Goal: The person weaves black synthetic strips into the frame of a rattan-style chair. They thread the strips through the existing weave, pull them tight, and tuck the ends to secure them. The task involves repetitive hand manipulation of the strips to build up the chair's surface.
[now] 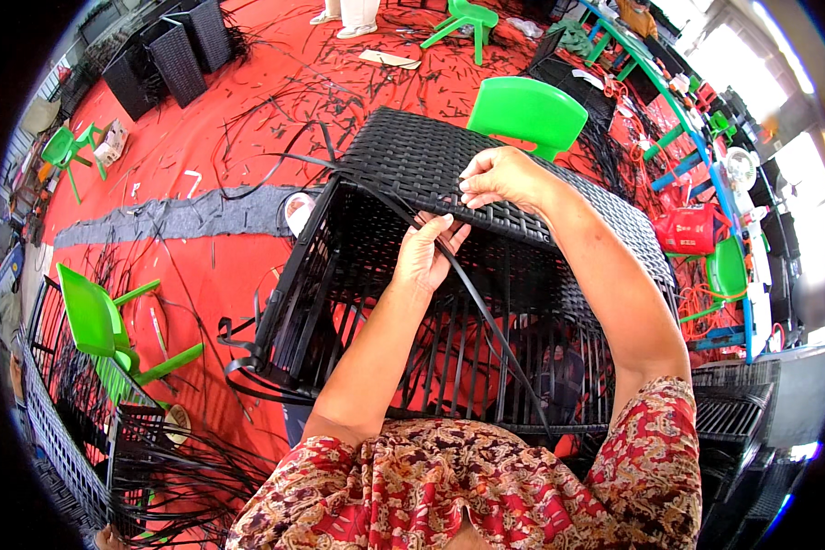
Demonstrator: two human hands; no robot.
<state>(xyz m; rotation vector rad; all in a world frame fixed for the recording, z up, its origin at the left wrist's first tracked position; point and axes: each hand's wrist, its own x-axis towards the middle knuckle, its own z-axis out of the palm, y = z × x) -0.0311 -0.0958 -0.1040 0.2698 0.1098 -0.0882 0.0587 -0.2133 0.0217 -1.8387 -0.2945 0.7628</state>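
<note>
A black wicker-weave frame is standing close before the person's torso, its slatted lower part showing the red floor covering through the bars. The left hand is curling beneath the woven edge, with a long flat black strip running across it; whether it is actually gripping that strip, I cannot tell. The right hand is hovering or resting at the weave just above, thumb and forefinger pinching together — any strand between them is hidden.

The strip could be twisting or slipping out of line, I judge, since its long tail is hanging unsupported; the loose strip loops at the frame's left corner could be snagging a forearm.

Counting: two hands are working at one frame, with one long strip crossing the left. At least five green plastic chairs are standing around, three black woven pieces are standing upper left, and one red bag is sitting rightward — the scattered offcuts are defying any count.
</note>
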